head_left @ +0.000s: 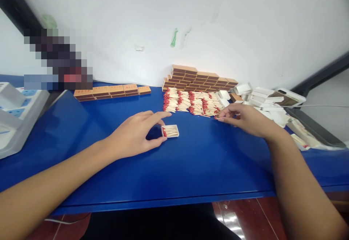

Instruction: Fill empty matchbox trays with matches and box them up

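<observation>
A small white matchbox tray (pixel 170 131) with red-tipped matches in it lies on the blue table (pixel 191 167). My left hand (pixel 136 134) holds its left end between thumb and fingers. My right hand (pixel 245 120) reaches to the right edge of a pile of loose red-tipped matches (pixel 192 102), its fingertips pinched together at the matches; what they hold is too small to make out.
Stacked brown matchbox sleeves (pixel 199 78) stand against the white wall, with a row of more (pixel 111 91) to the left. Empty white trays (pixel 261 100) and a phone (pixel 289 96) lie at right. A white power strip (pixel 16 116) sits far left.
</observation>
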The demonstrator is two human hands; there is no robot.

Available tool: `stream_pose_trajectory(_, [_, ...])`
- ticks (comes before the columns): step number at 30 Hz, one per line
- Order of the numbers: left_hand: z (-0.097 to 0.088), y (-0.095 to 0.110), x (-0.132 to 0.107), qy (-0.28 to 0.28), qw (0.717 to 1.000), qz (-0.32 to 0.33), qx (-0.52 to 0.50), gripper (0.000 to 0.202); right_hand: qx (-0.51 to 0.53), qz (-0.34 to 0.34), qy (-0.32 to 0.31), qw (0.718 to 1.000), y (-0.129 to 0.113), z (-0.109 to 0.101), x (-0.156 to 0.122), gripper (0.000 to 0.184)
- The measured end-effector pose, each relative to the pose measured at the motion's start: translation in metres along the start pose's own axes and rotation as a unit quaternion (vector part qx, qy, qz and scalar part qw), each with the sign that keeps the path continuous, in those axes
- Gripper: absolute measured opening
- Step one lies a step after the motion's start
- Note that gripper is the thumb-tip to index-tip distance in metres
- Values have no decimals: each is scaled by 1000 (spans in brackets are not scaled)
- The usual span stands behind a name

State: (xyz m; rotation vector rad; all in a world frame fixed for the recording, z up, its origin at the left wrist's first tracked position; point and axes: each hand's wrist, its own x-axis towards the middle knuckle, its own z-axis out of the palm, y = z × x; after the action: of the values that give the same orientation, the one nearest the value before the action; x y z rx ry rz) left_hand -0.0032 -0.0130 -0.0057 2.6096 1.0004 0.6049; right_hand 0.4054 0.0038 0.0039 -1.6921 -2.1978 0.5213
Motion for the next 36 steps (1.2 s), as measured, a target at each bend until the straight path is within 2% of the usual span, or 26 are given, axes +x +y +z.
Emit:
stream_pose_trajectory(3, [1, 0, 0, -1, 1000, 2, -3, 58, 1, -9, -13, 1000, -4, 4, 1, 60])
stream_pose_trajectory(8, [0, 0, 1, -4, 1000, -1, -2, 58, -1, -7, 7, 1000, -1, 0, -1, 61])
stream_pose_trajectory(14, [0, 0, 1, -3, 1000, -1, 1, 56, -9, 1, -9, 1000, -1, -5, -4, 66])
stream_pose_trajectory(21, [1, -1, 1, -5, 1000, -3, 2, 58, -9, 15, -21, 1000, -1, -4, -4, 62])
stream_pose_trajectory(30, [0, -1, 0, -2, 1000, 3, 1, 59, -5, 0, -21, 1000, -1, -1, -4, 64])
stream_pose_trajectory(33, [1, -3, 0, 3, 1000, 4, -1, 59, -7, 0, -25, 1000, -6, 0, -4, 65])
stream_pose_trajectory(36, [2, -3, 0, 0, 1000, 2, -2, 60, 24, -16, -24, 999, -26, 7, -3, 57])
